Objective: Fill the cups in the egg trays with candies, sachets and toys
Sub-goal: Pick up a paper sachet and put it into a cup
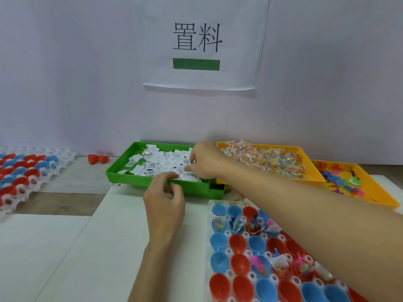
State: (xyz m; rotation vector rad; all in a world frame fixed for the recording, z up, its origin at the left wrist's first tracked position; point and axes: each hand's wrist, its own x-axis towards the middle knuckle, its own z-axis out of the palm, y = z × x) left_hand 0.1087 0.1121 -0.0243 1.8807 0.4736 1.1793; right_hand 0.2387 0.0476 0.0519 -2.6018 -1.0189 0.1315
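Fingers of the right hand curl into the white sachets heaped in the green tray, apparently pinching one, while the left hand hovers just before the tray, loosely curled and empty. On the near egg tray, only some red and blue cups hold candies, sachets or toys; most visible ones stand empty. The right forearm hides several cups, the frame cuts off the tray's near edge, and another egg tray, far left on the tabletop, is too blurred to judge.
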